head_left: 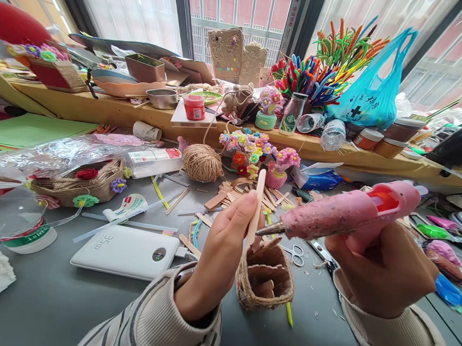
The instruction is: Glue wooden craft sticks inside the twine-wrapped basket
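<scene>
My left hand [222,244] pinches a wooden craft stick [258,202] and holds it upright over a small twine-wrapped basket [265,279] that stands on the grey table. My right hand [379,274] grips a pink hot glue gun [347,211]. Its metal nozzle [270,229] points left and touches the lower part of the stick. Inside the basket more wooden sticks line the walls.
Loose craft sticks [233,193] and a ball of jute twine [203,162] lie behind the basket. A white power bank [126,251] sits at the left, small scissors [296,254] at the right. Flower pots, pipe cleaners [327,70] and a blue bag [372,92] crowd the wooden shelf.
</scene>
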### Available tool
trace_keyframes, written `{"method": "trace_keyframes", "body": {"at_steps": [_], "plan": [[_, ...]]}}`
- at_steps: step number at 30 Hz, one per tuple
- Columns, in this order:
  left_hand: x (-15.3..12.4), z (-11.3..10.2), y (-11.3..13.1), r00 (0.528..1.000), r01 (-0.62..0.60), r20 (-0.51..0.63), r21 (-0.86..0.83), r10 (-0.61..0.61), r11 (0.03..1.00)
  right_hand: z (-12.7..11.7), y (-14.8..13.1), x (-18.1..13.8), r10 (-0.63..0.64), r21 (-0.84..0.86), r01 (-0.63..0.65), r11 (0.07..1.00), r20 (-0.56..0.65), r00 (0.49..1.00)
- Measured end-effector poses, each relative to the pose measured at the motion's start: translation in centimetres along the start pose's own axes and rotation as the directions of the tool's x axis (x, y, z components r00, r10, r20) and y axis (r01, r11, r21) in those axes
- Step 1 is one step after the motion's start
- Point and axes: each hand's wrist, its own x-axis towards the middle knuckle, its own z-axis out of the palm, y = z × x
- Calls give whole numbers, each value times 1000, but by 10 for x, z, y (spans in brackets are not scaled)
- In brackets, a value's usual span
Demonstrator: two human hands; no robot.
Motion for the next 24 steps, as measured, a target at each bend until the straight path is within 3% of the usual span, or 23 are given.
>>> {"method": "trace_keyframes", "body": {"at_steps": [12,24], "plan": [[0,-2,-3,1000,2,12,6,-2,1000,3,1,-1,-9,1,9,1000,-65,998],[0,2,-2,1000,10,7,-26,-10,1000,1,5,2,-53,-34,52,998,-40,998]]}}
